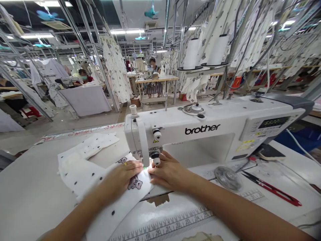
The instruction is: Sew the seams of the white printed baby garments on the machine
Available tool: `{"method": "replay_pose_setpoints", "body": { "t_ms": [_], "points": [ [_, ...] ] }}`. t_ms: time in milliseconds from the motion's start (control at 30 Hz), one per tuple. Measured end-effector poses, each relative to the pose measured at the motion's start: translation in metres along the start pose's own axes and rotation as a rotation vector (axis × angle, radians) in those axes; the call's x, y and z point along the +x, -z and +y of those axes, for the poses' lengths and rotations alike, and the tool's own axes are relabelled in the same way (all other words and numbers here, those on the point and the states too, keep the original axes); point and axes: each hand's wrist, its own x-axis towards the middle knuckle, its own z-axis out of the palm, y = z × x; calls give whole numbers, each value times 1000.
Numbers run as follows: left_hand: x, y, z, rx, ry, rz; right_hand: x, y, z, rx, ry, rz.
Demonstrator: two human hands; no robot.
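Observation:
A white fabric piece (120,204) with small dark motifs and a printed bear lies under the needle area of a white Brother sewing machine (173,124). On its left side, my left hand (125,172) is closed on the cloth, fingers together and tips close to the lit presser foot. My right hand (170,172) grips the cloth edge just right of the foot, with one finger reaching up behind it. The machine head and my fingers hide the needle and the stitching point.
Red-handled thread snips (273,189) and a clear round bobbin case or dish (228,178) rest right of my arm. A printed ruler (173,226) runs along the front of the table. Thread cones (192,55) stand above the machine; people sew at tables beyond.

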Motion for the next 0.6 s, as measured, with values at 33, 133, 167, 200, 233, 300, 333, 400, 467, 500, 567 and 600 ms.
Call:
{"method": "replay_pose_setpoints", "body": {
  "t_ms": [33, 133, 167, 200, 233, 300, 333, 400, 467, 500, 567, 600],
  "points": [
    [0, 0, 0, -10, -2, -2, 0, 0, 1, 2, 5, 5],
    [-1, 1, 1, -24, 2, -1, 1, 0, 3, -3, 24, 20],
    [-2, 1, 2, -22, 9, 0, 1, 0, 3, -6, 30, 21],
    [-1, 1, 4, -17, 16, -1, 1, 1, 3, -6, 34, 20],
    [-1, 1, 5, -12, 25, -3, 1, 1, 3, -3, 36, 18],
    [-1, 1, 8, 4, 57, -10, 1, 1, 4, 5, 38, 20],
    [-1, 2, 7, 17, 83, -10, 1, 1, 5, 7, 39, 28],
    [-3, 7, 0, 60, 172, 14, 0, 2, 8, 3, 46, 56],
    [-10, 18, -16, 120, 306, 66, 0, 1, 9, -2, 60, 86],
    [-16, 26, -26, 153, 380, 90, 0, 1, 9, -2, 68, 98],
    [-36, 43, -47, 218, 527, 102, 0, -1, 4, 12, 81, 113],
    [-50, 51, -55, 243, 596, 86, 0, -1, 0, 28, 89, 117]
  ]
}}
